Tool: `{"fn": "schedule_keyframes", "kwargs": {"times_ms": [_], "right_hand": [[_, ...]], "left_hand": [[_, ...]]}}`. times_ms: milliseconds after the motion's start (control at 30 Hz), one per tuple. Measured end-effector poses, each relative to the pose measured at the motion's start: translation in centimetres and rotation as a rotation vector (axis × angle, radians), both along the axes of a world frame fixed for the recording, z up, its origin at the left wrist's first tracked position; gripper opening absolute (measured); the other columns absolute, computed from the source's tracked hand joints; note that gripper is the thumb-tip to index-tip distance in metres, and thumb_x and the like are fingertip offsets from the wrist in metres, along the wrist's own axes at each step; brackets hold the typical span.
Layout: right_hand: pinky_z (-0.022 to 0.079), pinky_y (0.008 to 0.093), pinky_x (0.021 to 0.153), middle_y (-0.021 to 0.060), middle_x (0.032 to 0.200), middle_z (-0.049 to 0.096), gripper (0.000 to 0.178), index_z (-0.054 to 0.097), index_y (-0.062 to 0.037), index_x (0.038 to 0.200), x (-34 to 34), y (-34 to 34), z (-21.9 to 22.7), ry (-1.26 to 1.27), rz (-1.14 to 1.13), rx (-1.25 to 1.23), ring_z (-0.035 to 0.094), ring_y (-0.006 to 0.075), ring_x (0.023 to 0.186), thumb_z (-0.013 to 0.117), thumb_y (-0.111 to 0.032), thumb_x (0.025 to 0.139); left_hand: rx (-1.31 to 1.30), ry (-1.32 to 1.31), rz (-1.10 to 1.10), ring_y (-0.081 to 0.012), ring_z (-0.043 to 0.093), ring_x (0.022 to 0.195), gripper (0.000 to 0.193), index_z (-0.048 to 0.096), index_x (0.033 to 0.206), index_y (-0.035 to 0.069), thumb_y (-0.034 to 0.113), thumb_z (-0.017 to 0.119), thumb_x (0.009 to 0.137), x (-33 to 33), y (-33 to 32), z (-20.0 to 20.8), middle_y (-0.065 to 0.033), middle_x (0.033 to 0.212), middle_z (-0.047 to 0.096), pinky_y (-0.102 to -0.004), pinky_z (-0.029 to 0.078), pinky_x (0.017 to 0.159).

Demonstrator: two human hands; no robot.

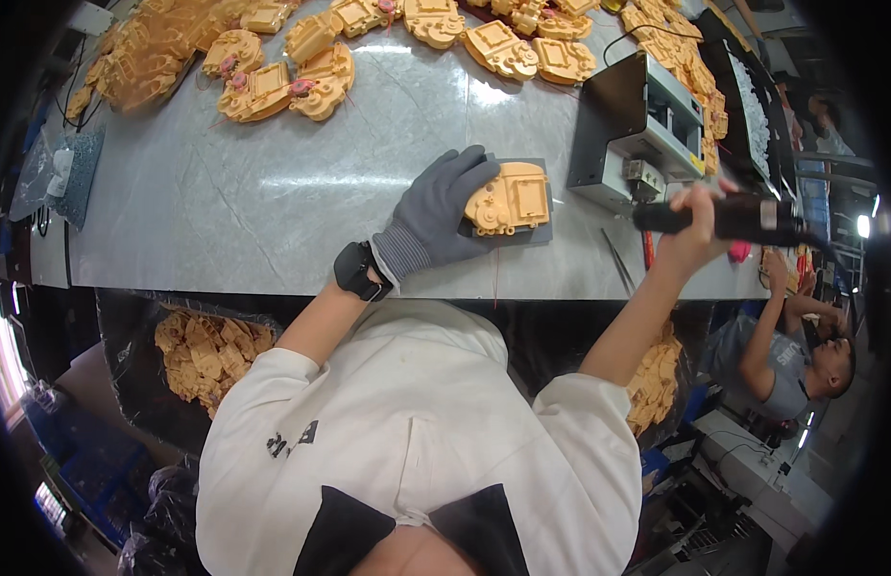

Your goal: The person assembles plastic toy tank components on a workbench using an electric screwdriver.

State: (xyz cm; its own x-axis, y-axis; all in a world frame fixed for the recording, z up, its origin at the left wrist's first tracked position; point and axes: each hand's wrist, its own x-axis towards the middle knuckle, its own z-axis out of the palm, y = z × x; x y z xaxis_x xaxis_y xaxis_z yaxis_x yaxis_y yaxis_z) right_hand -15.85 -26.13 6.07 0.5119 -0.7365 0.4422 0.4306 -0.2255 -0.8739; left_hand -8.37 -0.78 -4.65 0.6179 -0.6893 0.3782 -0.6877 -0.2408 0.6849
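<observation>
My left hand [434,206], in a grey knit glove, grips the left side of a yellow-orange plastic housing [518,200]. This housing lies on a dark square pad [544,233] near the table's front edge, its moulded side with a rectangular frame facing up. Off to the right, my bare right hand [693,235] is wrapped round a black electric screwdriver [748,220]. The screwdriver lies level in the hand, its front end pointing left beside a grey and black box-shaped machine [614,134]. Its tip is too blurred to make out.
Several yellow-orange housings [258,91] stand along the table's far side, some with red parts. Tweezers [616,261] and a red stick-like object [648,248] lie between the pad and my right arm. Bins of yellow parts [210,350] sit below the edge. A co-worker [786,360] is at right.
</observation>
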Motion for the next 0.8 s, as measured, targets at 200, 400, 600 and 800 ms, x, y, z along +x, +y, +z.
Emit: {"fn": "schedule_keyframes", "kwargs": {"times_ms": [200, 400, 600, 800], "right_hand": [[0.046, 0.0332, 0.052, 0.0063, 0.059, 0.048, 0.047, 0.038, 0.0003, 0.114, -2.3, 9.4, 0.1, -0.211, 0.449, -0.049, 0.049, 0.0164, 0.046, 0.052, 0.008, 0.070], [0.042, 0.0311, 0.054, 0.0062, 0.059, 0.047, 0.052, 0.035, 0.0001, 0.120, -0.1, 13.8, -0.5, 0.050, 0.346, -0.028, 0.045, 0.0149, 0.046, 0.051, 0.002, 0.071], [0.041, 0.0299, 0.053, 0.0053, 0.059, 0.047, 0.051, 0.036, -0.0012, 0.119, 0.7, 14.0, -1.3, 0.083, 0.320, -0.040, 0.045, 0.0145, 0.046, 0.053, 0.003, 0.072], [0.040, 0.0297, 0.051, 0.0046, 0.059, 0.047, 0.046, 0.038, -0.0015, 0.114, 0.7, 13.8, -1.7, 0.079, 0.364, -0.071, 0.045, 0.0143, 0.046, 0.055, 0.002, 0.072]], "left_hand": [[-0.016, -0.018, 0.054, -0.0327, 0.047, 0.111, 0.087, 0.037, 0.126, 0.007, 0.033, 0.079, 0.054, -0.2, 0.1, -0.8, -0.0180, 0.125, 0.042, -0.0429, 0.032, 0.104], [-0.065, -0.048, 0.048, -0.0326, 0.047, 0.111, 0.087, 0.036, 0.127, 0.010, 0.036, 0.078, 0.055, -0.2, -0.2, -1.1, -0.0171, 0.125, 0.042, -0.0432, 0.031, 0.105], [-0.072, -0.026, 0.044, -0.0329, 0.048, 0.111, 0.088, 0.036, 0.127, 0.011, 0.038, 0.078, 0.054, -0.2, -0.1, -1.3, -0.0172, 0.125, 0.042, -0.0433, 0.032, 0.104], [-0.077, -0.020, 0.057, -0.0350, 0.044, 0.116, 0.089, 0.037, 0.127, 0.009, 0.028, 0.081, 0.053, -0.3, 0.1, -1.3, -0.0170, 0.128, 0.043, -0.0418, 0.035, 0.101]]}}
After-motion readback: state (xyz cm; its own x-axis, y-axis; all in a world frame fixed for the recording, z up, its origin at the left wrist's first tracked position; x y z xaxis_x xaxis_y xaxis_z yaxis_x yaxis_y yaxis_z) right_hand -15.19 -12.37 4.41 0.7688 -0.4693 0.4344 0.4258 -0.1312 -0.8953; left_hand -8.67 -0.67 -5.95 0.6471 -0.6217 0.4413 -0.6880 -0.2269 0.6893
